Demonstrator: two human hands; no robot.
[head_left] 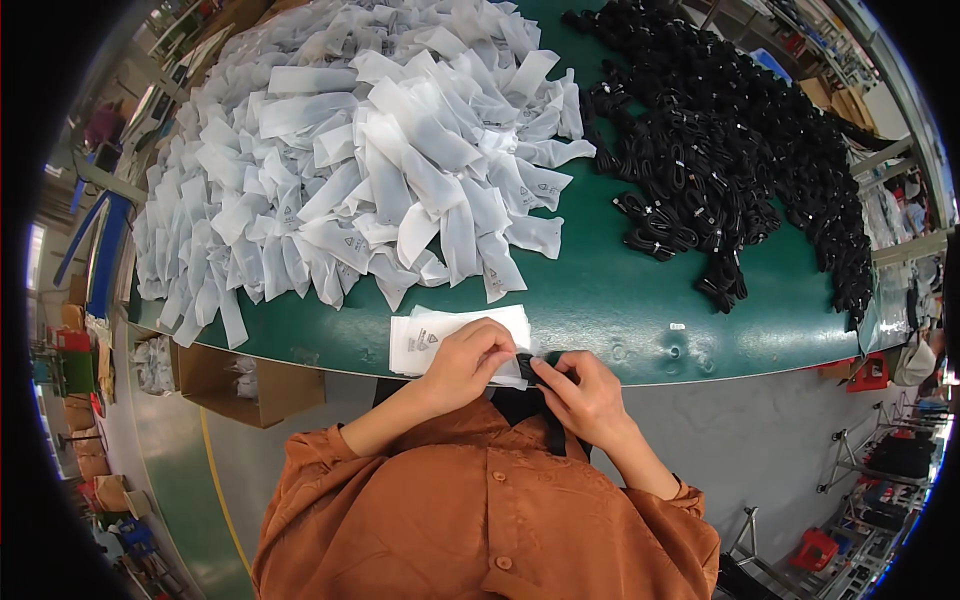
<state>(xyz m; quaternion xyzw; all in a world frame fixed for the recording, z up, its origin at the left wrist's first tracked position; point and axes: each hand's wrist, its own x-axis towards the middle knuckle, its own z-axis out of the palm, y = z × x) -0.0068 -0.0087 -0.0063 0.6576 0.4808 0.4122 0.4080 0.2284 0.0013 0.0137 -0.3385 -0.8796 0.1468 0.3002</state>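
At the table's front edge, my right hand point(586, 397) is closed round a small black cable bundle point(526, 367), its fingers hiding part of it. Beside it, my left hand point(466, 358) pinches at the mouth of a whitish plastic bag, right over a stack of flat white bags point(407, 343). The bundle's left end meets the bag's edge; how far it sits inside I cannot tell.
A big heap of filled whitish bags point(400, 170) covers the left and middle of the green table point(590, 290). Black coiled cables point(690, 170) are piled at the right. Below the table's left edge stands a cardboard box point(262, 398) with bags in it.
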